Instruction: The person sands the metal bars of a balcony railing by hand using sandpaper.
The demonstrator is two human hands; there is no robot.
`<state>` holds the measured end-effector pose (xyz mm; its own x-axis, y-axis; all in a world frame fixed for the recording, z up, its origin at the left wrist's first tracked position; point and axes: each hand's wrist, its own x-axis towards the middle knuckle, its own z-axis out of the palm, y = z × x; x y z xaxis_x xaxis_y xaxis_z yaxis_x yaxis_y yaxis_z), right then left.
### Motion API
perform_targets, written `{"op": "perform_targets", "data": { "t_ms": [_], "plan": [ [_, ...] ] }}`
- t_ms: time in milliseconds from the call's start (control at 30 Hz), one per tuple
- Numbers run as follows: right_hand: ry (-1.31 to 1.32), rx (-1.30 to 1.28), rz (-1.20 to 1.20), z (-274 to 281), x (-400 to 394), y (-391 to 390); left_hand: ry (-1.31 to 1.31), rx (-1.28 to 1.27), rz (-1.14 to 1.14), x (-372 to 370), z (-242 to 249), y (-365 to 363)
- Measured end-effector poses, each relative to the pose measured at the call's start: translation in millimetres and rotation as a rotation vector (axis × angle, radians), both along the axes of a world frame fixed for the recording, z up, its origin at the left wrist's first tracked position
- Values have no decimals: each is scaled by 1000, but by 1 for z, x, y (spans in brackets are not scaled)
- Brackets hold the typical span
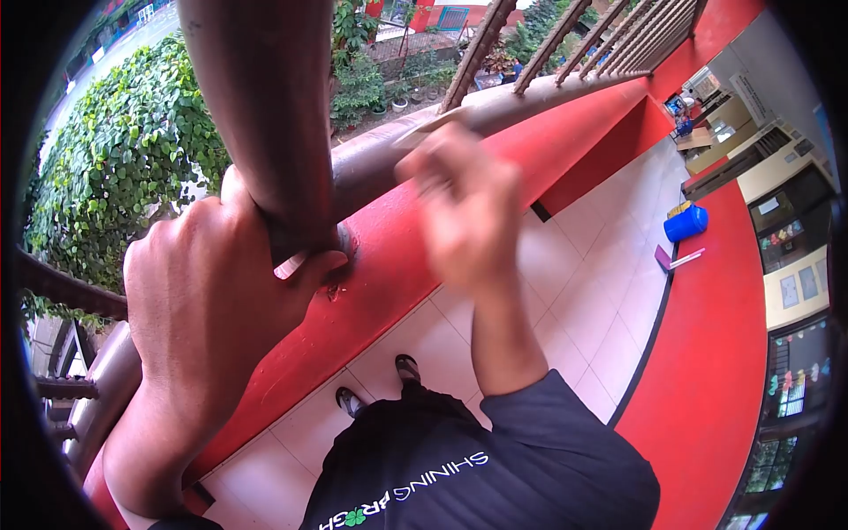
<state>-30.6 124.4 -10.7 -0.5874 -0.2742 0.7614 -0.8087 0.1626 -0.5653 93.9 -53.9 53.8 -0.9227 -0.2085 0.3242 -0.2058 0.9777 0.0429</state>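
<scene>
My left hand (208,291) is closed around the foot of a thick brown metal post (265,97), its thumb showing on the right side. Most of its fingers are hidden behind the post. My right hand (468,208), smeared by motion, is closed in a pinch over the brown lower rail (375,168) of the railing. A thin, flat, tan piece (430,128) shows at its fingertips against the top of the rail; its kind is too blurred to tell.
A red ledge (389,265) runs beneath the rail. Twisted brown bars (481,53) rise from it, with leafy bushes (132,132) beyond. Behind lies a tiled floor (565,274), with a blue bin (686,223) and a dustpan (664,259) by the red wall (698,389).
</scene>
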Motion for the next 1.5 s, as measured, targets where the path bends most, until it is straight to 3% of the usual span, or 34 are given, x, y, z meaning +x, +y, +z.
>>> {"op": "perform_targets", "data": {
  "t_ms": [100, 133, 200, 267, 300, 400, 433, 467, 533, 633, 733, 767, 800, 867, 1000, 1033, 1067, 1133, 1200, 1267, 1500],
  "plan": [
    [42, 95, -34, 2, 11, -4, -32, 20, 29, -1, 3, 3],
    [-87, 104, -242, 16, -2, 8, -33, 19, 25, 0, 3, 3],
    [-245, 26, -413, 26, -41, 30, 15, -16, -1, 1, 2, 2],
    [-83, 111, -443, 12, -31, 25, 25, -16, -7, 3, 0, 2],
    [97, 67, -235, 2, -15, 10, 37, -31, -12, 2, 0, 0],
    [-16, 46, -147, -2, 4, 4, 11, -48, 0, 0, -3, -2],
    [-33, 53, -340, -2, -21, 19, 5, -51, -6, 0, -4, -2],
    [-122, -91, -384, 0, -42, 30, 8, -52, -3, -1, -3, -2],
    [-182, -52, -457, 5, -52, 32, 0, -45, -8, 1, -4, 0],
    [131, 126, -219, -18, 3, 3, 39, -23, -37, 0, -2, 0],
    [-108, 31, -209, -5, -5, 17, 16, -74, -15, 1, -1, 2],
    [-126, 24, -441, 0, -23, 23, 21, -45, -12, 0, -1, 2],
    [-161, -91, -484, 8, -41, 25, 17, -17, -15, 1, -1, 3],
    [-222, -14, -482, 5, -32, 26, 37, -9, -49, 3, -4, 0],
    [11, 55, -375, -12, -1, 7, 58, -9, -55, 2, -4, 0],
    [-142, 109, -671, -6, -34, 31, 49, -14, -56, 4, -5, 1],
    [-286, 104, -757, -20, -80, 76, 44, -2, -47, 4, -4, 2],
    [-348, -164, -615, -28, -104, 157, 71, -13, -36, 0, 1, 1],
    [-316, -528, -571, -31, -87, 188, 61, -80, -51, 2, -1, 0],
    [-387, -452, -599, -24, -55, 192, 72, -63, -57, 1, -2, 4],
    [-535, -523, -347, -52, -54, 177, 120, -129, -47, 1, -3, 13]
  ]
}}
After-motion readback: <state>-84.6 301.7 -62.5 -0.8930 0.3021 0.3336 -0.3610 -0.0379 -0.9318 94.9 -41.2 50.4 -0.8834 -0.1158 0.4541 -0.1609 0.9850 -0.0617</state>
